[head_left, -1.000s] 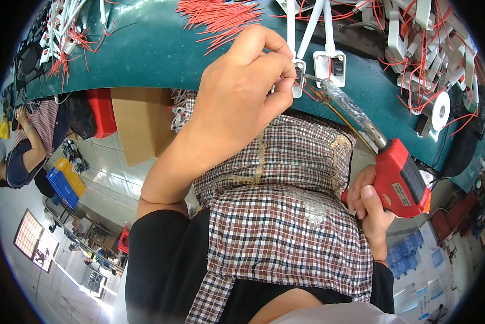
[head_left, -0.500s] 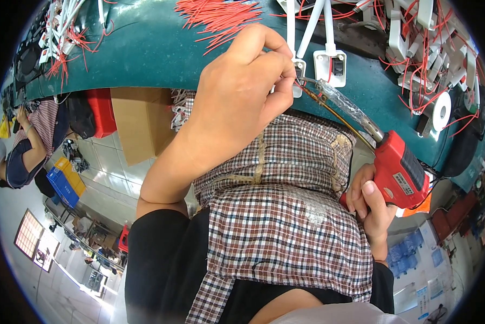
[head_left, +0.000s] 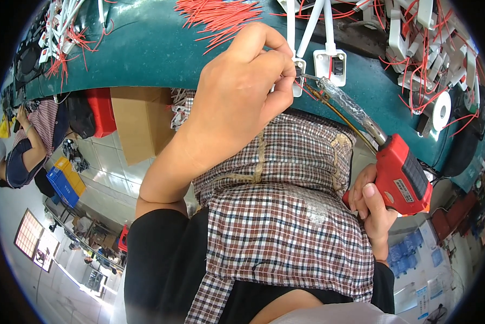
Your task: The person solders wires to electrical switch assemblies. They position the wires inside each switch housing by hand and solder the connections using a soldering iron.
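Note:
My left hand (head_left: 248,81) is pinched closed at a small white switch housing (head_left: 300,66), on a thin red wire (head_left: 309,93) that shows beside the fingertips. Its fingers hide most of the grip and part of the housing. In my right hand (head_left: 374,202) is a red soldering gun (head_left: 401,175), gripped by its handle. The gun's wrapped metal barrel (head_left: 347,102) and the thin brass-coloured feed tube (head_left: 342,114) point up and left, with the tip at the housing. Just right of it lies a second white switch housing (head_left: 330,67) with a black part inside.
Loose red wires (head_left: 218,19) lie in a pile on the green table (head_left: 145,54). White housings with red wires (head_left: 426,48) crowd the right, beside a white spool (head_left: 441,111). More white cords (head_left: 64,38) lie far left. A cardboard box (head_left: 140,121) stands below the table edge.
The soldering gun's body has shifted slightly down and right with my right hand, while its tip remains at the housing. My left hand has hardly moved.

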{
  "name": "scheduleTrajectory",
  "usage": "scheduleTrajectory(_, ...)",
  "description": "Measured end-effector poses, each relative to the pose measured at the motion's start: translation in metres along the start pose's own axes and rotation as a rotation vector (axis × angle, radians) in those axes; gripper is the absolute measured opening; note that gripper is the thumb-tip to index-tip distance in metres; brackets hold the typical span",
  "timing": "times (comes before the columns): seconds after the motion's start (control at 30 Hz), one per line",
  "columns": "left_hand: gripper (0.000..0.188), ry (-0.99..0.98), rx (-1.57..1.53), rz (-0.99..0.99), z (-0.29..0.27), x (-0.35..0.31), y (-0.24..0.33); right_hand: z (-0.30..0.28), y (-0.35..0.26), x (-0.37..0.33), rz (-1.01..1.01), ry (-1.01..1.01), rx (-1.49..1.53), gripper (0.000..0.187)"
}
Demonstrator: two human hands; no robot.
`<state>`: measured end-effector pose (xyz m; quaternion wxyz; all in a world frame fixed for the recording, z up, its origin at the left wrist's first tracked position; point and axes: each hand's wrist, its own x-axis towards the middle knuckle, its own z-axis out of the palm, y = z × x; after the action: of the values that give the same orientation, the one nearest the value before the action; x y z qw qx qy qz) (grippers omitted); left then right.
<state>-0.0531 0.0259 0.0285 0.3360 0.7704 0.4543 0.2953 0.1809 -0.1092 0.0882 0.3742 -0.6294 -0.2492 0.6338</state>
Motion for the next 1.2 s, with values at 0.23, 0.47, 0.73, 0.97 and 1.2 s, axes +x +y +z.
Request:
scheduleTrajectory(0.23, 0.012, -0.003, -0.01, 0.0, -0.0001, 0.0001, -0.0007, 0.007, -0.0001, 0.0025, -0.014, 0.032, -0.093, 0.03)
scheduleTrajectory(0.47, 0.013, -0.009, -0.01, 0.001, 0.0003, -0.0003, -0.0002, 0.0024, -0.0009, -0.0006, -0.036, 0.039, -0.102, 0.027)
scheduleTrajectory(0.73, 0.013, -0.01, -0.006, 0.002, -0.0002, 0.0001, 0.0, 0.0044, -0.0007, -0.0017, -0.052, 0.066, -0.072, 0.023)
scheduleTrajectory(0.97, 0.013, -0.015, -0.006, 0.0, -0.0005, 0.0009, -0.0007, 0.0019, 0.004, 0.0, -0.022, 0.008, -0.094, 0.025)
scheduleTrajectory(1.2, 0.012, -0.02, -0.007, -0.006, -0.0004, 0.0016, 0.0002, 0.0035, 0.0016, 0.0008, -0.006, 0.007, -0.114, 0.026)
